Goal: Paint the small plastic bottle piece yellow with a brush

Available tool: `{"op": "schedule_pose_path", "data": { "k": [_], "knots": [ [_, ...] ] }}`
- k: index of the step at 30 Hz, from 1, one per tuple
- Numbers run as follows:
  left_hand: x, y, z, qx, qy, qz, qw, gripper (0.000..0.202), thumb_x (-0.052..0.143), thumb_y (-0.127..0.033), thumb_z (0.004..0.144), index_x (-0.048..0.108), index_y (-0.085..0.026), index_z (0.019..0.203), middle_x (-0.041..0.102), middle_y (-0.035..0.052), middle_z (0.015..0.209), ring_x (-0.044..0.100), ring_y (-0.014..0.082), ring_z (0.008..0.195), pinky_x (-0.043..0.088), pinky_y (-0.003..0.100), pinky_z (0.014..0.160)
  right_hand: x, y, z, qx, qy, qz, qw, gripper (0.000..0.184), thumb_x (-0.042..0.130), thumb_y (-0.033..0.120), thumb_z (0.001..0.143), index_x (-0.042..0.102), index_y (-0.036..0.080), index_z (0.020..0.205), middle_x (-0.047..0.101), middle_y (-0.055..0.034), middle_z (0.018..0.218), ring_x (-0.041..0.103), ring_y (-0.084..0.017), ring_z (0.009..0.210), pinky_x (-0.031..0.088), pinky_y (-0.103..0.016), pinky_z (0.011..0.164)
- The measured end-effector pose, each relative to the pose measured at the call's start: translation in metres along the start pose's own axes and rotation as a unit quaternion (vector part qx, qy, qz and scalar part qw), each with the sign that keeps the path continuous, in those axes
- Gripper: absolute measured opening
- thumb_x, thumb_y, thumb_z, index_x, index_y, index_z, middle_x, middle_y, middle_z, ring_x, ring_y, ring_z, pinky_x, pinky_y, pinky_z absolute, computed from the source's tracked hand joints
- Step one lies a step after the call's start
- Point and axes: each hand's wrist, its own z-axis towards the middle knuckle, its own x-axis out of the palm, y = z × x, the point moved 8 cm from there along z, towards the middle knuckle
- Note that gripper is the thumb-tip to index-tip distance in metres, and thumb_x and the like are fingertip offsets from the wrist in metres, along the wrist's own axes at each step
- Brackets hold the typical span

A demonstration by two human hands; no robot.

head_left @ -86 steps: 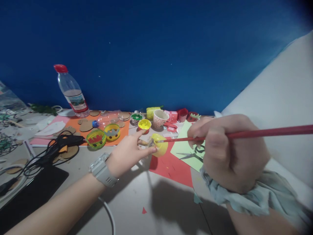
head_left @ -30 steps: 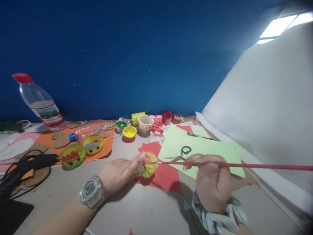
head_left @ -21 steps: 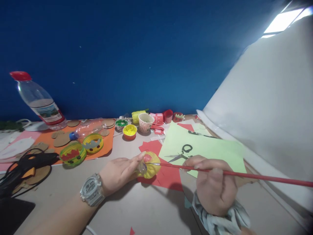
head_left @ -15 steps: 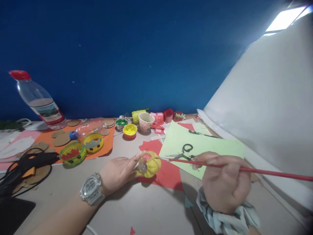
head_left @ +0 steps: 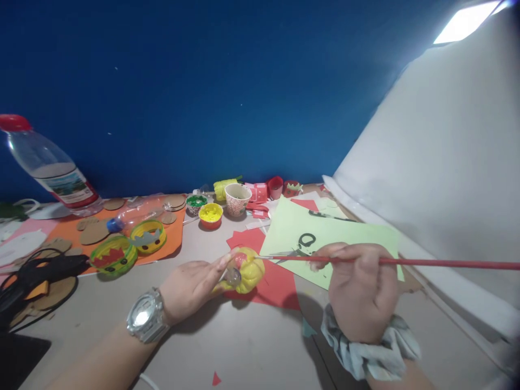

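My left hand, with a clear watch on the wrist, holds a yellow-painted plastic bottle piece by its near left side. That piece has rounded lobes, a reddish patch and a small clear round part beside the fingers. Between the fingertips and thumb of my right hand is a red-handled paintbrush, roughly level and pointing left. Its tip is at the upper right edge of the yellow piece; whether it touches I cannot tell. Red paper lies beneath the piece.
Cups of yellow paint and green paint stand behind, beside a patterned paper cup. Scissors lie on pale green paper. At left are decorated rings, a bottle and a black glue gun.
The brush has swung nearer to level, and my right hand has shifted slightly left and up. My left hand keeps its hold on the yellow piece. The whole view has shifted a little.
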Motion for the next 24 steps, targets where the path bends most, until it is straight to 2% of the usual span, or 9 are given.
{"op": "schedule_pose_path", "data": {
  "k": [2, 7, 14, 20, 24],
  "knots": [
    [0.0, 0.001, 0.0, -0.004, -0.005, 0.004, 1.0, 0.051, 0.029, -0.035, 0.099, 0.02, -0.014, 0.145, 0.065, 0.0001, 0.056, 0.055, 0.0126, 0.042, 0.05, 0.022, 0.055, -0.005, -0.004, 0.002, 0.019, -0.023, 0.001, 1.0, 0.023, 0.042, 0.027, 0.092, 0.058, 0.022, 0.076, 0.058, 0.0002, 0.066, 0.057, -0.015, 0.052, 0.046, -0.032, 0.047],
    [-0.004, -0.003, 0.001, 0.015, -0.025, 0.015, 0.999, 0.051, 0.03, -0.033, 0.099, 0.019, -0.014, 0.146, 0.062, -0.0016, 0.052, 0.055, 0.0123, 0.041, 0.049, 0.021, 0.055, -0.003, -0.017, 0.003, 0.087, 0.008, 0.007, 0.996, 0.023, 0.043, 0.032, 0.092, 0.056, 0.021, 0.077, 0.059, 0.0004, 0.064, 0.056, -0.014, 0.049, 0.044, -0.029, 0.046],
    [-0.008, -0.006, 0.003, 0.032, -0.046, 0.034, 0.998, 0.05, 0.03, -0.033, 0.099, 0.022, -0.012, 0.144, 0.061, -0.0024, 0.051, 0.053, 0.0124, 0.04, 0.048, 0.021, 0.054, -0.008, -0.028, 0.005, 0.138, -0.004, -0.009, 0.99, 0.025, 0.043, 0.038, 0.092, 0.056, 0.023, 0.077, 0.057, 0.0017, 0.063, 0.057, -0.013, 0.051, 0.046, -0.028, 0.049],
    [-0.01, -0.008, 0.002, 0.048, -0.056, 0.027, 0.997, 0.051, 0.034, -0.03, 0.099, 0.021, -0.009, 0.144, 0.059, -0.0028, 0.05, 0.054, 0.0124, 0.043, 0.049, 0.021, 0.061, -0.013, -0.03, 0.01, 0.135, -0.03, -0.029, 0.99, 0.024, 0.047, 0.038, 0.091, 0.056, 0.022, 0.075, 0.058, 0.002, 0.063, 0.057, -0.013, 0.049, 0.047, -0.028, 0.048],
    [-0.011, -0.006, 0.002, 0.038, -0.058, 0.021, 0.997, 0.051, 0.032, -0.031, 0.099, 0.022, -0.01, 0.144, 0.058, -0.0032, 0.049, 0.052, 0.0117, 0.041, 0.048, 0.019, 0.056, -0.012, -0.033, 0.011, 0.151, -0.023, -0.004, 0.988, 0.026, 0.046, 0.04, 0.091, 0.055, 0.022, 0.074, 0.057, 0.0026, 0.063, 0.053, -0.011, 0.046, 0.047, -0.028, 0.046]
  ]
}}
